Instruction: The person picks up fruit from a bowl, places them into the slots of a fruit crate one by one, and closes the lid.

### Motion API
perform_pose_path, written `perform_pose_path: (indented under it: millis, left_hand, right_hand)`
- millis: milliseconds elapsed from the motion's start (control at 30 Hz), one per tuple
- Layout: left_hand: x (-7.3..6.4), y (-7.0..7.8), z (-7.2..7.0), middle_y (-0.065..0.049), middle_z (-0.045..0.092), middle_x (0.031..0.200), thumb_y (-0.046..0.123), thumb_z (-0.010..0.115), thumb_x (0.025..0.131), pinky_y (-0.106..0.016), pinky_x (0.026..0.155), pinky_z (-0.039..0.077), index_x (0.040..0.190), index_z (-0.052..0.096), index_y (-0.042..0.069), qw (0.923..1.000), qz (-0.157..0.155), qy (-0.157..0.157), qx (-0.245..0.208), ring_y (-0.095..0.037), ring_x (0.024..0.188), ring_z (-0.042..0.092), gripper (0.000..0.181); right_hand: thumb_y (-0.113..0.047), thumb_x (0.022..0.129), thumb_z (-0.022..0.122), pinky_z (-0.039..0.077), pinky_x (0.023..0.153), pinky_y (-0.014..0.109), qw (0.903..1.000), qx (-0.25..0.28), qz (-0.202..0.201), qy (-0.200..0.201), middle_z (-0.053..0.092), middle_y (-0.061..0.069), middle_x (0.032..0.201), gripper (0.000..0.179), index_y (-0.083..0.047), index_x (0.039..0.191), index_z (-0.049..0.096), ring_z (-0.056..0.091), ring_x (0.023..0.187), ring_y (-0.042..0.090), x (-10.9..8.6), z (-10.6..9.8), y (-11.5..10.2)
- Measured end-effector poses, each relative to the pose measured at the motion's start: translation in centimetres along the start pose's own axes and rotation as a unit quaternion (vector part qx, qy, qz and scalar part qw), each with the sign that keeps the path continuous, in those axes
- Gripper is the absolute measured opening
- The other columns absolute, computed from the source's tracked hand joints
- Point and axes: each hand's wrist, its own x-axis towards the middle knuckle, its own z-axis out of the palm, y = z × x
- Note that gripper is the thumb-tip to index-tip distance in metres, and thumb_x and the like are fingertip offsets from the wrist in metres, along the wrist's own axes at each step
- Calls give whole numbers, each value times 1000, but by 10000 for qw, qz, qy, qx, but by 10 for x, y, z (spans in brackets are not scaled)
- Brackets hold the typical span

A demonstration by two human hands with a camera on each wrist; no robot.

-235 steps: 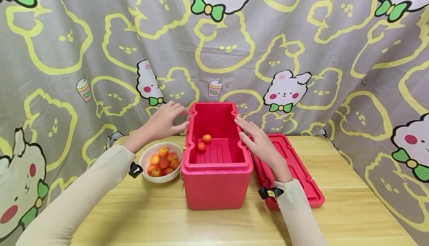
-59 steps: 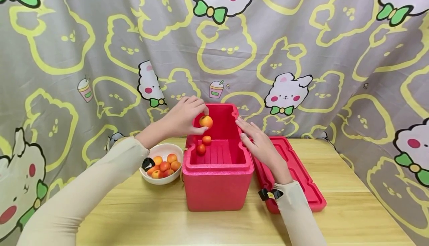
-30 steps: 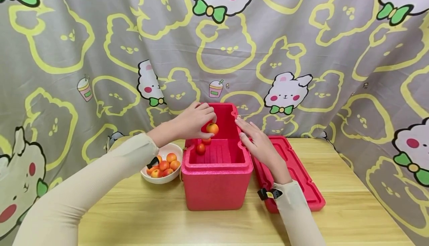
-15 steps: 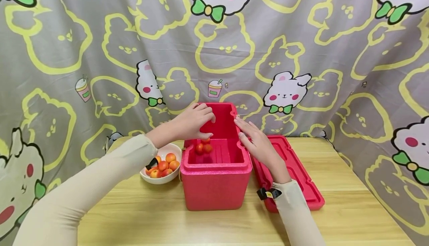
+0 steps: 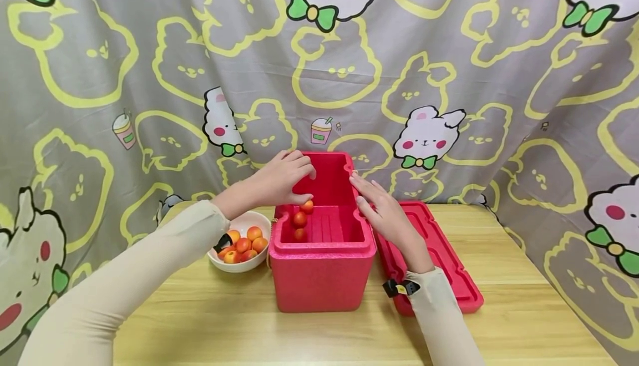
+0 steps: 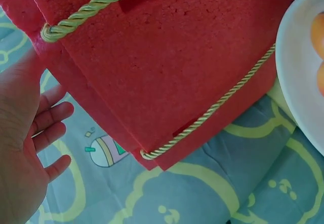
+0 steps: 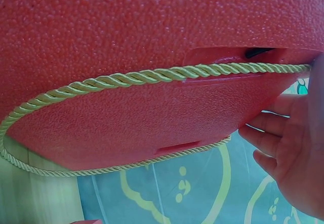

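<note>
A red foam box (image 5: pixel 323 285) stands uncovered on the table, with several grooves in its floor. Inside, along its left side, lie an apricot (image 5: pixel 307 207), a second apricot (image 5: pixel 299 220) and a third apricot (image 5: pixel 299 234). Over the box's left rim reaches my left hand (image 5: pixel 279 182), fingers loosely bent and parted from the thumb, holding nothing. Flat fingers of my right hand (image 5: pixel 384 213) rest on the right rim. A white bowl (image 5: pixel 239 268) with several apricots sits left of the box, partly behind the left wrist strap. Gold rope (image 7: pixel 126 78) runs along the box's side.
The red lid (image 5: pixel 449 260) lies on the wooden table (image 5: pixel 224 321) to the right of the box, partly under my right forearm. A patterned curtain (image 5: pixel 344 94) hangs close behind the table.
My left hand carried an apricot over the box and released it. The fruit dropped in and rolled toward the near end. The left hand then drew back slightly left; the right hand stayed put.
</note>
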Motion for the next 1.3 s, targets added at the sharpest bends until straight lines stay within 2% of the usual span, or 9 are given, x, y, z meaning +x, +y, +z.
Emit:
perform_pose_path:
  millis: [133, 333, 467, 600, 700, 867, 1033, 1300]
  left_hand:
    - [-6, -7, 0, -6, 66, 110, 34, 79, 84, -46, 98, 46, 107, 66, 12, 9999, -81, 109, 5, -24, 109, 55, 34]
    - [-19, -22, 1, -6, 66, 109, 33, 77, 86, -46, 94, 48, 108, 67, 11, 9985, -482, 230, -103, -24, 106, 55, 33]
    - [-33, -32, 5, -8, 66, 107, 31, 75, 87, -47, 92, 48, 109, 67, 9, 9970, -631, 402, -184, -26, 105, 56, 32]
    - [-48, -40, 10, -10, 66, 104, 28, 74, 88, -48, 87, 48, 108, 67, 6, 9953, -643, 683, -235, -28, 100, 56, 30]
    - [-59, -46, 16, -9, 66, 103, 26, 74, 89, -46, 85, 48, 107, 67, 6, 9940, -753, 742, -276, -28, 97, 55, 28]
    - [-77, -56, 28, -7, 66, 103, 26, 77, 87, -45, 82, 47, 106, 68, 8, 9911, -1071, 669, -422, -26, 98, 55, 27]
    - [-96, -64, 47, -5, 66, 100, 24, 78, 85, -43, 77, 47, 104, 68, 9, 9911, -1113, 602, -414, -25, 94, 55, 27]
    - [-121, -63, 73, -8, 70, 106, 21, 81, 84, -46, 85, 48, 108, 70, 7, 9885, -1327, 64, -722, -27, 99, 55, 30]
  right_hand:
    - [-34, 103, 53, 21, 126, 53, 10000, 7, 19, -16, 35, -1, 165, 60, -19, 159, 37, 35, 153, 20, 0, 0, 0]
    - [-35, 103, 53, 21, 126, 53, 10000, 11, 2, 0, 35, -1, 165, 59, -18, 158, 37, 35, 153, 20, 0, 1, 0]
    - [-34, 103, 53, 21, 126, 54, 10000, 60, 3, 10, 35, -1, 165, 60, -19, 158, 37, 35, 153, 21, -2, 1, 1]
    - [-33, 103, 54, 21, 125, 54, 9999, 99, 6, 18, 36, 1, 165, 60, -18, 158, 38, 35, 153, 22, -2, 1, 0]
    - [-32, 103, 54, 22, 125, 55, 9999, 106, 12, 26, 36, 1, 165, 60, -18, 158, 38, 35, 153, 22, -2, 1, 1]
    - [-32, 103, 54, 22, 125, 54, 9999, 92, 17, 41, 36, 0, 165, 60, -19, 158, 38, 36, 153, 22, -3, 1, 1]
    - [-34, 103, 54, 22, 125, 54, 10000, 87, 28, 39, 36, -1, 165, 60, -19, 158, 37, 36, 153, 21, -2, 0, 1]
    - [-33, 103, 54, 22, 125, 54, 10000, 92, -1, 11, 36, 0, 165, 60, -18, 158, 38, 36, 152, 21, -1, 0, 0]
